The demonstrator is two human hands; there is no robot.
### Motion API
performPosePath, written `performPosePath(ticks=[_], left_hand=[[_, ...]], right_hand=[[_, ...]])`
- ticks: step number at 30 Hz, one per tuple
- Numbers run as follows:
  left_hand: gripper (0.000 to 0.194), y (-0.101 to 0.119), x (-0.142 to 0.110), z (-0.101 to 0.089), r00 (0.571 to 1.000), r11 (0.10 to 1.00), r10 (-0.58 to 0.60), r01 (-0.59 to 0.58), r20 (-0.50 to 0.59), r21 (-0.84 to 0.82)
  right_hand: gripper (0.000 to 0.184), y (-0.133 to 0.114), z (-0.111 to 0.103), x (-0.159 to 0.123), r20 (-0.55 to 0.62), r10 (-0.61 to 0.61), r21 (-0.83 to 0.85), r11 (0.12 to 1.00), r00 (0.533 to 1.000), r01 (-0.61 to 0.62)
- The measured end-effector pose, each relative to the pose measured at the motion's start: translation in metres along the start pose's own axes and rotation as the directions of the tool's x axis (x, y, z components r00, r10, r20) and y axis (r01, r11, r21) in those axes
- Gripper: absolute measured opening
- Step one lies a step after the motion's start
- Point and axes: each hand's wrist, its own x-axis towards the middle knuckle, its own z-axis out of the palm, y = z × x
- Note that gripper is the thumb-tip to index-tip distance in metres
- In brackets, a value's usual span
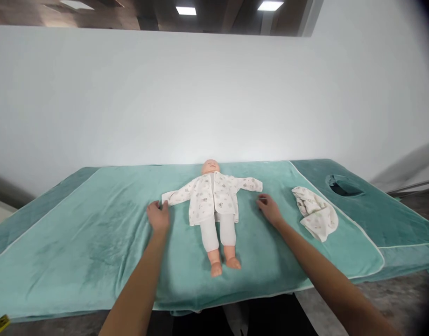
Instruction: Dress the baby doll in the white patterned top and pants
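Note:
A baby doll (pixel 211 166) lies on its back with arms spread to both sides. It wears a white printed jacket (pixel 202 198), with the front edges meeting along the middle, and white trousers (pixel 209 234); its feet are bare. My left hand (pixel 158 215) is at the cuff of the sleeve on the left, the thumb against the cuff edge and a gap between thumb and fingers. Just below the other cuff, apart from it, my right hand (pixel 269 208) has its fingers curled together. Whatever may be between those fingertips is too small to make out.
A crumpled white printed cloth garment (pixel 315 212) lies to the right of my right hand. Green covers (pixel 95 247) are spread over the bed, with a dark face hole (pixel 344 186) at the right end. A white wall (pixel 214 98) rises behind the far edge.

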Motion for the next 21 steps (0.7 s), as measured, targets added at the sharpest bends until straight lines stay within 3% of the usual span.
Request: performPosePath(ticks=[3,6,13,21], left_hand=[[0.034,-0.009,0.014,0.002,0.995,0.988,-0.04,0.026,0.088,0.15],[0.035,-0.012,0.021,0.005,0.985,0.962,-0.093,0.052,0.142,0.268],[0.026,-0.017,0.033,0.007,0.992,0.957,-0.125,0.118,0.01,0.265],[0.024,-0.026,0.051,0.017,0.986,0.966,-0.12,0.143,-0.117,0.214]], right_hand=[[0.042,0.004,-0.011,0.036,-0.084,0.108,0.014,0.994,0.991,-0.107],[0.04,0.005,-0.008,0.066,-0.1,0.168,0.026,0.986,0.981,-0.166],[0.018,0.022,-0.007,0.117,-0.103,0.128,0.08,0.99,0.986,-0.12],[0.025,0.031,-0.003,0.144,-0.277,0.108,0.045,0.994,0.955,-0.1]])
